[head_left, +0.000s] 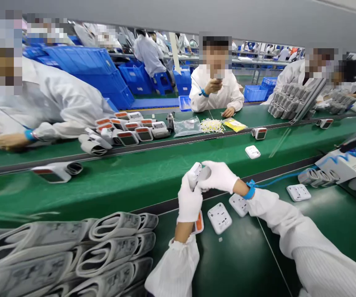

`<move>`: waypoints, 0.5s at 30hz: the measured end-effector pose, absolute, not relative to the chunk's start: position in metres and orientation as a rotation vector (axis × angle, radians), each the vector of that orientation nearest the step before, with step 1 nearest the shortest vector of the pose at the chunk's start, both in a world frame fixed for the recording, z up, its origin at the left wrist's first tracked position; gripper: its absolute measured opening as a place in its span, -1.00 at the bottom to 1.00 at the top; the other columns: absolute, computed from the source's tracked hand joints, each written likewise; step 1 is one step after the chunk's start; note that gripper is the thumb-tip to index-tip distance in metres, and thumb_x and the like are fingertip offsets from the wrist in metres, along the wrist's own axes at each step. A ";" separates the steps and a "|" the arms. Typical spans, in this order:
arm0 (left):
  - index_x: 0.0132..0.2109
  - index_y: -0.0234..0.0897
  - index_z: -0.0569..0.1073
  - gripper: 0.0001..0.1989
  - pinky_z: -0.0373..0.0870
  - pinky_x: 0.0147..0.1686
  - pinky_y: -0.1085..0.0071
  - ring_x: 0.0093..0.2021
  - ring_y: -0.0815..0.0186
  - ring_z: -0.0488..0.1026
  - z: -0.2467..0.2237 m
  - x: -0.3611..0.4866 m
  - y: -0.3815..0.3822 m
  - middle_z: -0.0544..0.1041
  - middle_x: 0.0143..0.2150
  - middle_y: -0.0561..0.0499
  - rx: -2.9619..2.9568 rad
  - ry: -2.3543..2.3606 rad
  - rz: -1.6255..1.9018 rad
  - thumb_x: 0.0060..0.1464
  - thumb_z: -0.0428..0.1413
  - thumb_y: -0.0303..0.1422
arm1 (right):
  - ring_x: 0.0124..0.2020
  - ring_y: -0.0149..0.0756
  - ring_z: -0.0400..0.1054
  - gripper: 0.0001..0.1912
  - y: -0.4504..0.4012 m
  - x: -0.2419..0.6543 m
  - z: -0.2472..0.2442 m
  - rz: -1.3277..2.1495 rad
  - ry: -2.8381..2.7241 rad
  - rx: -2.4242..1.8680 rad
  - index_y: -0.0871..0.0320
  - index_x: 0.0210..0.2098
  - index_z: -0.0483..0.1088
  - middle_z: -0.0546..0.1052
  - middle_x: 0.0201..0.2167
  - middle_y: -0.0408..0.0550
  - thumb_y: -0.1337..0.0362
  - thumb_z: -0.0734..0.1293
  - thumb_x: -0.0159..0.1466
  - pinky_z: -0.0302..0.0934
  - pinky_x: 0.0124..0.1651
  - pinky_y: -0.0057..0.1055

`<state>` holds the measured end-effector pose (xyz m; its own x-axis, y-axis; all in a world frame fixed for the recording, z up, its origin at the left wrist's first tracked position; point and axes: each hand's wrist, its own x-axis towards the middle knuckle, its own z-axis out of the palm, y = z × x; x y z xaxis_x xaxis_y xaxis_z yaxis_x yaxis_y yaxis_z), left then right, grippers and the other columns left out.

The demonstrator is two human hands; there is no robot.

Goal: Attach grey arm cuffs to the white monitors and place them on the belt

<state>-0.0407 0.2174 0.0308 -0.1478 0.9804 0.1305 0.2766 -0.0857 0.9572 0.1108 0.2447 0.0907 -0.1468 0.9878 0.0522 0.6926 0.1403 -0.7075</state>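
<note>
Factory hall in the background, blue plastic crates (pixel 81 62) stacked at the far left and a co-worker in a white coat (pixel 215 93) seated across the line, one hand raised. Nearer, a green conveyor belt (pixel 103 194) running across the view, a loose row of white monitors with orange-edged screens (pixel 128 138) beyond it and a single white square plate (pixel 252 152) lying on it. Below the belt, a dark green desk (pixel 243 260), with rolled grey cuffs (pixel 110 243) piled to its left.

Just above the desk, near the belt's edge, a white plastic monitor (pixel 195 173) held between both gloved hands, its long axis tilted up and away toward the belt. Left hand (pixel 189 199) lower and nearer the body, fingers closed around the monitor's near end. Right hand (pixel 218 176) reaching in from the right, fingers closed across a grey face (pixel 204 173) at the far end. Blue wrist strap (pixel 250 189) on the right wrist, its cord trailing toward a white box (pixel 345 167). Just beside the left wrist, a partly hidden orange-edged monitor (pixel 198 225); white square plates (pixel 219 218) flat on the desk between the forearms.
</note>
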 end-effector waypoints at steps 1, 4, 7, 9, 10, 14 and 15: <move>0.28 -0.23 0.38 -0.45 0.46 0.14 0.21 0.16 0.10 0.53 0.028 -0.042 0.220 0.56 0.18 -0.18 1.373 1.497 1.269 0.12 0.10 -0.48 | -0.15 -0.19 0.53 -0.46 0.262 0.111 0.090 0.696 -1.891 -1.665 0.10 -0.01 0.54 0.65 -0.17 -0.11 0.09 0.56 0.02 0.36 -0.13 -0.42; 0.32 -0.30 0.34 -0.47 0.42 0.22 0.15 0.26 0.06 0.47 0.018 -0.047 0.224 0.45 0.30 -0.32 1.267 1.584 1.227 0.22 0.06 -0.42 | -0.10 -0.17 0.50 -0.66 0.317 0.118 0.087 0.584 -1.809 -1.821 0.19 -0.11 0.54 0.64 -0.19 -0.03 0.13 0.48 0.20 0.35 -0.08 -0.38; 0.28 -0.35 0.38 -0.52 0.41 0.24 0.07 0.26 0.01 0.47 0.008 -0.051 0.227 0.47 0.27 -0.38 1.217 1.630 1.174 0.23 0.07 -0.40 | -0.01 -0.18 0.47 -0.63 0.356 0.125 0.083 0.529 -1.786 -1.914 0.24 0.04 0.47 0.58 -0.03 0.06 0.11 0.40 0.36 0.38 0.05 -0.24; 0.24 -0.35 0.41 -0.55 0.37 0.27 0.05 0.27 0.00 0.46 0.002 -0.052 0.227 0.48 0.26 -0.36 1.196 1.626 1.137 0.22 0.08 -0.41 | 0.01 -0.19 0.47 -0.60 0.368 0.133 0.079 0.510 -1.796 -1.984 0.24 0.11 0.42 0.52 0.06 0.07 0.09 0.35 0.42 0.39 0.09 -0.15; 0.23 -0.35 0.42 -0.56 0.35 0.29 0.04 0.28 0.01 0.45 0.000 -0.053 0.228 0.48 0.26 -0.35 1.189 1.619 1.123 0.22 0.08 -0.41 | 0.03 -0.18 0.46 -0.59 0.371 0.139 0.076 0.501 -1.801 -2.026 0.23 0.13 0.41 0.50 0.09 0.07 0.09 0.34 0.43 0.40 0.10 -0.12; 0.22 -0.31 0.44 -0.58 0.34 0.31 0.05 0.28 0.04 0.45 -0.001 -0.053 0.228 0.49 0.27 -0.30 1.167 1.571 1.103 0.22 0.09 -0.41 | 0.12 -0.10 0.42 -0.59 0.368 0.184 0.070 0.457 -1.778 -2.280 0.20 0.17 0.39 0.45 0.16 0.09 0.13 0.37 0.42 0.38 0.16 -0.03; 0.21 -0.31 0.45 -0.58 0.34 0.31 0.05 0.27 0.04 0.46 0.000 -0.053 0.229 0.49 0.27 -0.30 1.160 1.561 1.103 0.22 0.09 -0.41 | 0.13 -0.09 0.42 -0.59 0.366 0.199 0.069 0.453 -1.757 -2.363 0.20 0.17 0.39 0.45 0.17 0.09 0.14 0.38 0.42 0.38 0.16 -0.01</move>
<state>-0.0531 0.2285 -0.0001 -0.1818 0.9740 -0.1353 0.1974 0.1710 0.9653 0.1991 0.3656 0.0692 0.2631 0.9539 -0.1442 0.9046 -0.2958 -0.3069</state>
